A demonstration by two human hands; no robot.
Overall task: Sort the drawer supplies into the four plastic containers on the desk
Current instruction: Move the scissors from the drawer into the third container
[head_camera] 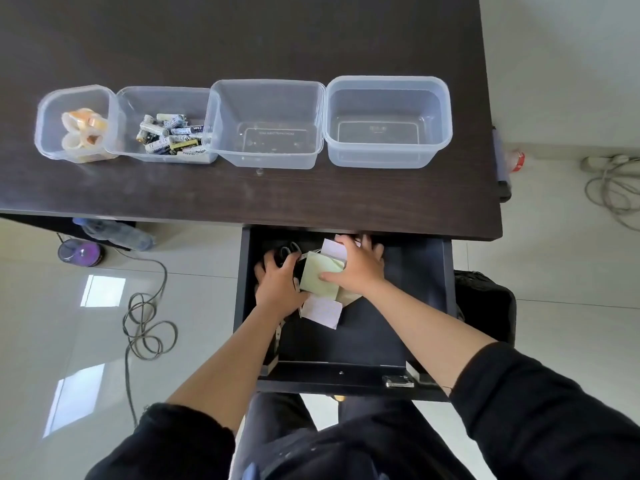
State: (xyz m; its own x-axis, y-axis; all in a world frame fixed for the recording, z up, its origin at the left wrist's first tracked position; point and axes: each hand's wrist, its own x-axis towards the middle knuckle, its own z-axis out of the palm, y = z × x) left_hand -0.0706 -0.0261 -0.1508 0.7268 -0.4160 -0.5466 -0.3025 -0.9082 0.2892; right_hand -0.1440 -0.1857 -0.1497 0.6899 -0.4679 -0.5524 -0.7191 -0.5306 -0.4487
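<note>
**Both hands in the open drawer, four tubs waiting on the desk**

A person in dark sleeves leans over a dark brown wooden desk (242, 195) with its black drawer (363, 337) pulled open below the front edge. Both hands are inside the drawer, toward its back left. The left hand (277, 285) lies over a pair of black-handled scissors (289, 252), fingers curled about them; whether it truly grips them I cannot tell. The right hand (358, 268) is spread flat, palm down, thumb pressing on a pale green pad of sticky notes (320, 277); it is not closed around anything. A pale pink pad of notes (322, 311) lies just nearer, and another pink pad (334, 251) peeks out beyond the green one.

On the desk, four clear plastic containers stand in a row, sides touching. The leftmost small container (74, 124) holds rolls of tape (83, 131). The second container (166, 124) holds a heap of batteries (171, 138). The third container (266, 124) and the rightmost container (388, 121) hold no supplies.
</note>
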